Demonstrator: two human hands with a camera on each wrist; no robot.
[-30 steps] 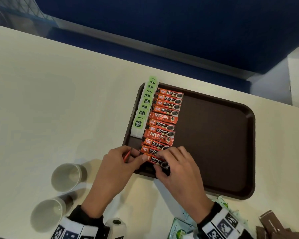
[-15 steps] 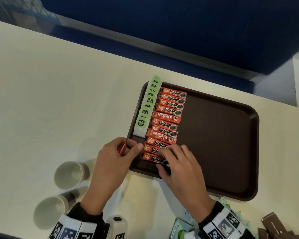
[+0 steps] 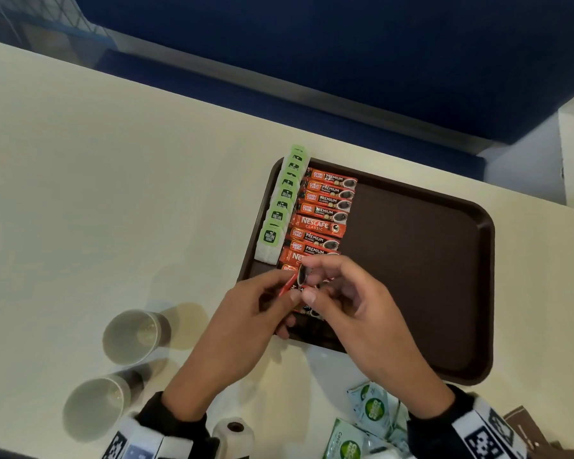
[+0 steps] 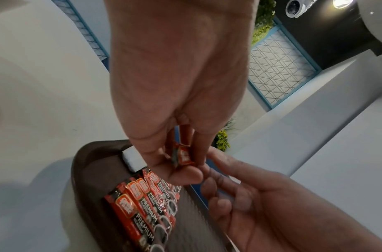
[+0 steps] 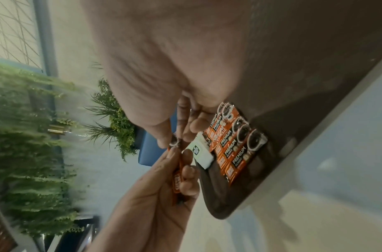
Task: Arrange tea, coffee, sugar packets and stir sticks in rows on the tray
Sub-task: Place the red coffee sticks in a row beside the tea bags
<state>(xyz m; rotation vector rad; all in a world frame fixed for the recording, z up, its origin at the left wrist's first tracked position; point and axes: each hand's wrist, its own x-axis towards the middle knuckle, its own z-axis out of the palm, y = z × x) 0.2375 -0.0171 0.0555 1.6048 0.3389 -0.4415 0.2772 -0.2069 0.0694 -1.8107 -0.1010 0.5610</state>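
Two hands meet above the near left corner of the brown tray (image 3: 438,279), which lies on the cream tabletop (image 3: 113,193). The left hand (image 3: 246,319) pinches one red coffee stick (image 3: 290,282) between thumb and fingers, and the right hand (image 3: 355,303) pinches that stick's far end, the end printed with a cup. From the right wrist the stick runs edge-on between the two sets of fingertips (image 5: 175,150).

On the tray lie two rows. The green tea bags (image 3: 280,210) stand along the left rim, overlapping; about eight tags show. Just beside them on the right runs the coffee row (image 3: 322,220): eight sticks are plainly countable, two of them marked Nescafe, and the second of these is partly under the right hand. More sticks lie beneath the hands, so their number cannot be told.

Two paper cups (image 3: 135,336) stand on the tabletop left of the left wrist. Near the bottom edge, pale green-printed packets (image 3: 371,409) are partly cut off and covered by the right wrist; their count is unclear. Brown packets (image 3: 527,425) are cropped at the corner.
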